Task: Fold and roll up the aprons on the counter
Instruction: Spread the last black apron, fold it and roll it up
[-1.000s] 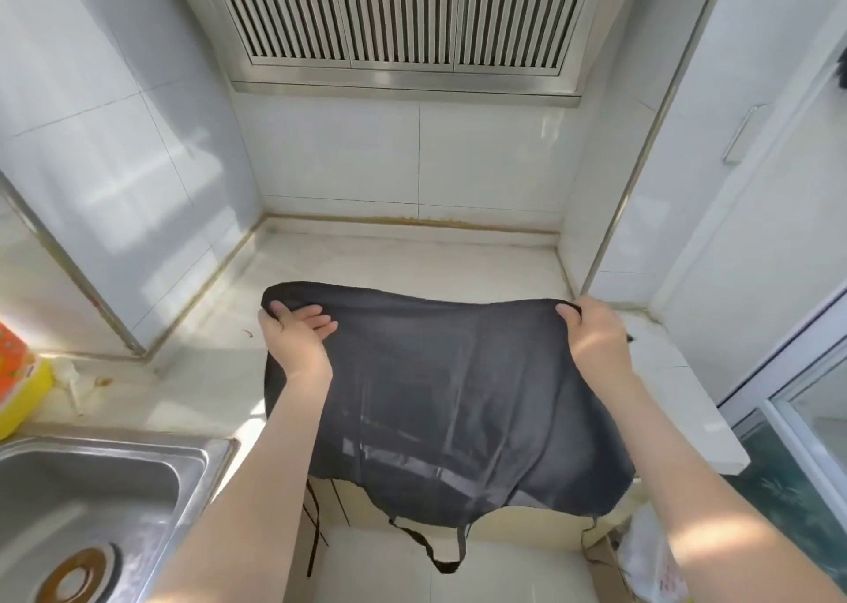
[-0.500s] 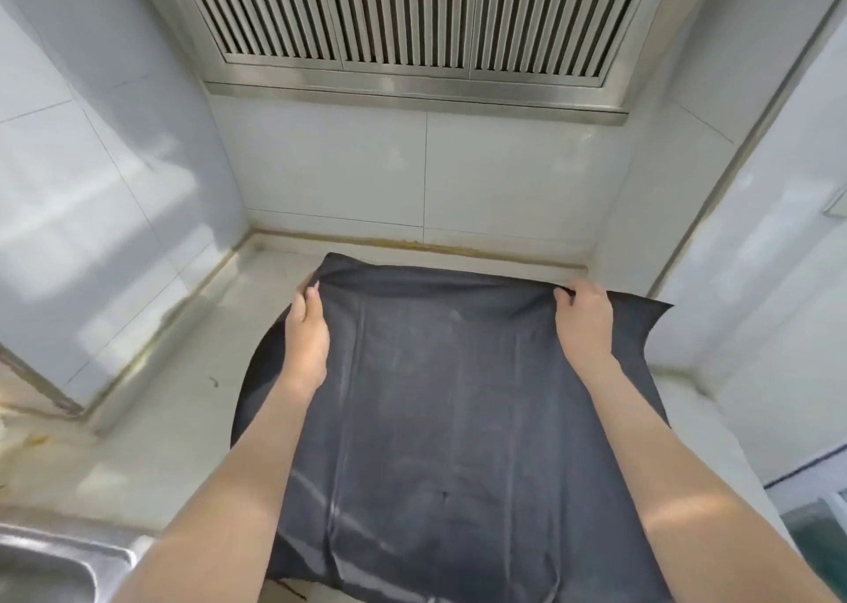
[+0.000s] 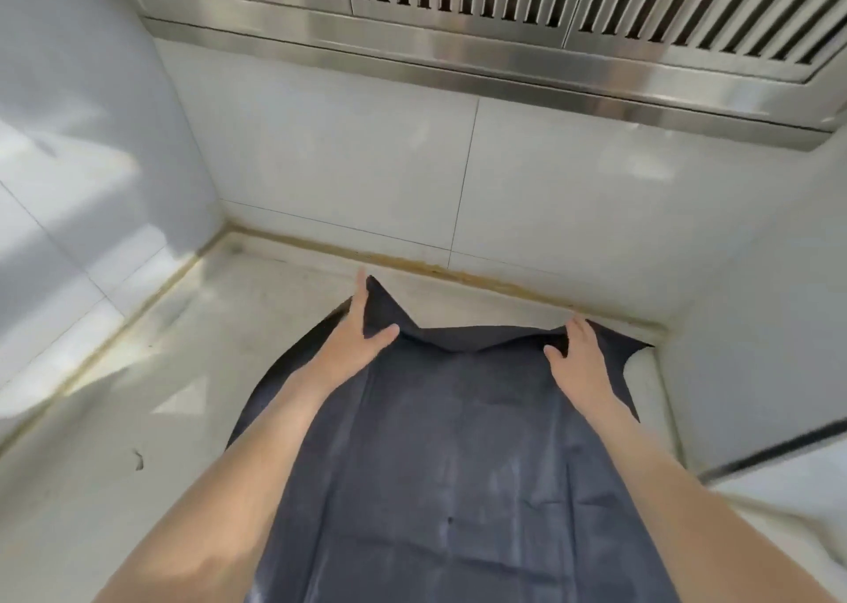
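You are spreading the dark apron (image 3: 458, 465) flat on the surface (image 3: 183, 396), holding it by its far edge.

Nearest you, the thin, matte charcoal cloth is running between your forearms and out of the bottom of view. It is showing faint lengthwise creases, so it is probably needing a smoothing before any fold. Farther out, your left hand (image 3: 362, 336) is pinching the peaked far-left corner, thumb on top, and your right hand (image 3: 575, 355) is gripping the far-right edge. The hands are sitting well apart, likely to draw the hem taut, though it is sagging into a ripple between them. Beyond, the pale, smooth surface is meeting glossy white wall tiles (image 3: 366, 167) along a stained seam, beneath a slatted stainless-steel vent grille (image 3: 458, 2).
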Demonstrator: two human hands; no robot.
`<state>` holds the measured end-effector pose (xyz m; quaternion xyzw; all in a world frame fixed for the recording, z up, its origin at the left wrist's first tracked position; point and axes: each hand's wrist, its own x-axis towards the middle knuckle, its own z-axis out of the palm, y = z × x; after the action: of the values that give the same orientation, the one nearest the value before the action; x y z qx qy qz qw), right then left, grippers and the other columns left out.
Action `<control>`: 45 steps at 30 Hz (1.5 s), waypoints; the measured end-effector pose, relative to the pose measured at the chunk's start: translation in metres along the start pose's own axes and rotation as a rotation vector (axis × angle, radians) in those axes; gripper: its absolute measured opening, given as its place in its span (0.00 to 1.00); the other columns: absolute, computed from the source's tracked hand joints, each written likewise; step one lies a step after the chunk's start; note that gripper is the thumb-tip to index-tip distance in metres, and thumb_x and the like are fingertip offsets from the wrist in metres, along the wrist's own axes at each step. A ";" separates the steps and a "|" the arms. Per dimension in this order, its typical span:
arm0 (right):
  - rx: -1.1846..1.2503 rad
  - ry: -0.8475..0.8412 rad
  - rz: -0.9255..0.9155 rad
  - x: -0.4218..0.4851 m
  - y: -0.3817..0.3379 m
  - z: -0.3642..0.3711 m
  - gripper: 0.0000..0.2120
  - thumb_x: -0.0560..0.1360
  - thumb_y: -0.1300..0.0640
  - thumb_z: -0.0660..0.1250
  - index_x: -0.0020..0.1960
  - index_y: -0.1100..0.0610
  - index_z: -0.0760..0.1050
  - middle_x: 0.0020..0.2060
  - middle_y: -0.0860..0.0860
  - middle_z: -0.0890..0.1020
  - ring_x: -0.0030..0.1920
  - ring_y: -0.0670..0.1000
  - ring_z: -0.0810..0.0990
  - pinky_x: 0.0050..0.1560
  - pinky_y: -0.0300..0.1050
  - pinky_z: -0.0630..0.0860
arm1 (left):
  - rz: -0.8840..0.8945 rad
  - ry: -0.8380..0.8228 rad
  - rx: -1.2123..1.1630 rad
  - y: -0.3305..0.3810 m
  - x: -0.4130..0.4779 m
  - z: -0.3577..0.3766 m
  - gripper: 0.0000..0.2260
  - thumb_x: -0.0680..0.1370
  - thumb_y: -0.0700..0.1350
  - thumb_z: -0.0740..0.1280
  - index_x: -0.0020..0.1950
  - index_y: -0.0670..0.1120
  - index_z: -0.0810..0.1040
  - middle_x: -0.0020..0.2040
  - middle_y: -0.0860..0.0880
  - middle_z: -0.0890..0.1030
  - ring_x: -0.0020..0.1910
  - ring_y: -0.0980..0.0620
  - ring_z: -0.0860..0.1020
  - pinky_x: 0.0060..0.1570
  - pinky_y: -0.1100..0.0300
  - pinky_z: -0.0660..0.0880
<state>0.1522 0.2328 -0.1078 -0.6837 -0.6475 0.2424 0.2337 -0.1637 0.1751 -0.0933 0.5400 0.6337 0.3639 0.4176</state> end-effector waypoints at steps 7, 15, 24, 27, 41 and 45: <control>0.187 -0.011 0.078 0.006 0.025 0.066 0.43 0.76 0.63 0.67 0.78 0.52 0.41 0.77 0.46 0.46 0.77 0.50 0.44 0.76 0.50 0.49 | -0.060 -0.227 0.742 -0.084 0.018 0.068 0.48 0.73 0.66 0.63 0.77 0.51 0.32 0.78 0.49 0.37 0.77 0.49 0.36 0.74 0.44 0.36; -0.409 -0.155 -0.141 -0.014 0.023 0.115 0.26 0.82 0.46 0.47 0.78 0.53 0.52 0.78 0.51 0.52 0.78 0.51 0.45 0.75 0.52 0.40 | 0.084 -0.104 1.065 -0.110 0.050 0.074 0.44 0.64 0.73 0.23 0.77 0.56 0.36 0.78 0.46 0.37 0.77 0.47 0.36 0.74 0.46 0.35; -0.649 -0.150 -0.131 -0.026 0.030 0.132 0.34 0.75 0.37 0.24 0.76 0.51 0.41 0.77 0.52 0.52 0.77 0.53 0.49 0.74 0.57 0.42 | -0.059 0.113 0.747 -0.098 0.036 0.044 0.25 0.82 0.55 0.54 0.78 0.53 0.53 0.79 0.47 0.49 0.78 0.47 0.47 0.74 0.47 0.42; -0.622 -0.049 -0.121 -0.033 0.007 0.133 0.27 0.78 0.50 0.58 0.74 0.59 0.64 0.69 0.60 0.70 0.67 0.61 0.72 0.65 0.62 0.67 | -0.259 0.331 0.688 -0.101 0.016 0.010 0.25 0.80 0.50 0.60 0.76 0.48 0.60 0.75 0.42 0.59 0.73 0.41 0.57 0.69 0.44 0.55; -0.275 -0.342 -0.288 -0.141 -0.109 0.226 0.26 0.81 0.51 0.57 0.76 0.58 0.56 0.72 0.52 0.62 0.72 0.54 0.60 0.72 0.46 0.60 | -0.739 -0.054 0.092 -0.130 -0.047 -0.114 0.11 0.77 0.49 0.67 0.42 0.42 0.75 0.39 0.44 0.79 0.35 0.47 0.77 0.40 0.61 0.74; -0.097 -0.428 -0.220 -0.144 -0.104 0.222 0.29 0.81 0.51 0.58 0.78 0.54 0.51 0.76 0.48 0.55 0.75 0.51 0.51 0.75 0.45 0.52 | -0.702 -0.087 0.196 -0.138 -0.051 -0.120 0.13 0.73 0.50 0.71 0.39 0.44 0.72 0.37 0.45 0.72 0.36 0.49 0.70 0.42 0.59 0.68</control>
<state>-0.0752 0.0953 -0.2097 -0.5528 -0.7635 0.3233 0.0831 -0.3229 0.1022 -0.1656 0.3418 0.7940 0.1126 0.4899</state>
